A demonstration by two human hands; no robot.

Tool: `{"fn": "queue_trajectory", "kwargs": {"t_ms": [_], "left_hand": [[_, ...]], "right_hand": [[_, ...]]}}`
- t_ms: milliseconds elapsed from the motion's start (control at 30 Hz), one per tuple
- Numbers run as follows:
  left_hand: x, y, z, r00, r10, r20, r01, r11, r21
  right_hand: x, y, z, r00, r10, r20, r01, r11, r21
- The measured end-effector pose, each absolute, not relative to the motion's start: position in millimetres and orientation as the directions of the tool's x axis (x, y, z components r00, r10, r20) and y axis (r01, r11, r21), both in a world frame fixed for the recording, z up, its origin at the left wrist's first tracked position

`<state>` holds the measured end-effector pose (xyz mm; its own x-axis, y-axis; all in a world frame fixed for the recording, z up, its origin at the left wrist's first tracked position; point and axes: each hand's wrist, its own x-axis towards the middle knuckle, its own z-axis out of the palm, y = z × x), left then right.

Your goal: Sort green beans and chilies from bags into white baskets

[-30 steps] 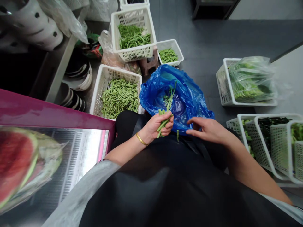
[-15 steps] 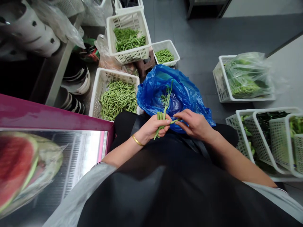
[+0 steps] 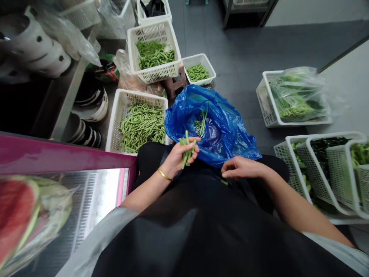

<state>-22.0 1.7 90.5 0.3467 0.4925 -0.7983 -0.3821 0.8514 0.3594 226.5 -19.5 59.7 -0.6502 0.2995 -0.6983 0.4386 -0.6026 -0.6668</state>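
Observation:
Several cut green stems [image 3: 187,150] are gripped in my left hand [image 3: 180,156], just left of the blue plastic bag's near edge. My right hand [image 3: 239,167] is over my lap at the near right of the bag, its fingers curled together; whether they pinch anything is hidden. A small green piece [image 3: 224,182] shows on the dark apron just below those fingers. Inside the open blue bag [image 3: 239,119] lies a long green stalk [image 3: 203,122] with leafy bits.
A white basket of green pieces [image 3: 115,111] stands left of the bag. Two more baskets [image 3: 157,73] [image 3: 211,73] are beyond it. At the right are a basket with bagged greens [image 3: 266,111] and tilted baskets [image 3: 319,169]. Cut watermelon [image 3: 14,207] is lower left.
The long stalk has left my left hand and lies in the blue bag. My right hand has moved away from my left, down towards my lap. Left hand still holds the cut stems.

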Motion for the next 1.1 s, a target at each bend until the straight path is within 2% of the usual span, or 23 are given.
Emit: {"fn": "queue_trajectory", "kwargs": {"t_ms": [33,100,167,200,300,433,533,600,767,900,967,1033,1100], "left_hand": [[-28,7,86,0.339,0.490,-0.803,-0.422,0.842,0.336],[-35,15,80,0.324,0.493,-0.807,-0.473,0.824,0.314],[-35,19,75,0.324,0.472,-0.820,-0.488,0.826,0.282],[-35,20,74,0.325,0.453,-0.830,-0.486,0.833,0.265],[-34,22,70,0.304,0.411,-0.859,-0.462,0.853,0.245],[-39,28,65,0.274,0.419,-0.866,-0.435,0.857,0.277],[-36,32,57,0.282,0.392,-0.875,-0.399,0.878,0.264],[-27,33,49,0.273,0.354,-0.895,-0.366,0.898,0.244],[6,28,30,0.150,0.272,-0.950,-0.253,0.940,0.229],[20,19,33,0.143,0.406,-0.902,-0.310,0.884,0.349],[23,14,40,0.155,0.454,-0.877,-0.383,0.846,0.370],[27,8,48,0.199,0.434,-0.879,-0.430,0.844,0.319],[30,4,54,0.263,0.387,-0.884,-0.440,0.863,0.246]], "right_hand": [[231,-9,55,-0.626,0.306,-0.717,0.517,-0.527,-0.675],[224,16,38,-0.490,0.454,-0.744,0.657,-0.369,-0.658],[199,41,12,-0.333,0.599,-0.728,0.807,-0.219,-0.549],[181,50,-3,-0.286,0.613,-0.737,0.872,-0.153,-0.465],[130,63,-45,-0.212,0.491,-0.845,0.960,-0.058,-0.275],[110,59,-71,-0.199,0.413,-0.889,0.970,-0.047,-0.239],[129,56,-59,-0.170,0.427,-0.888,0.974,-0.065,-0.217],[146,52,-38,-0.175,0.486,-0.856,0.966,-0.081,-0.244],[173,15,23,-0.301,0.621,-0.723,0.905,-0.053,-0.422],[183,-26,45,-0.432,0.680,-0.592,0.825,0.034,-0.564],[189,-40,54,-0.436,0.769,-0.467,0.745,0.018,-0.667],[193,-47,68,-0.393,0.870,-0.297,0.610,0.005,-0.793],[196,-49,87,-0.371,0.916,-0.153,0.451,0.033,-0.892]]}}
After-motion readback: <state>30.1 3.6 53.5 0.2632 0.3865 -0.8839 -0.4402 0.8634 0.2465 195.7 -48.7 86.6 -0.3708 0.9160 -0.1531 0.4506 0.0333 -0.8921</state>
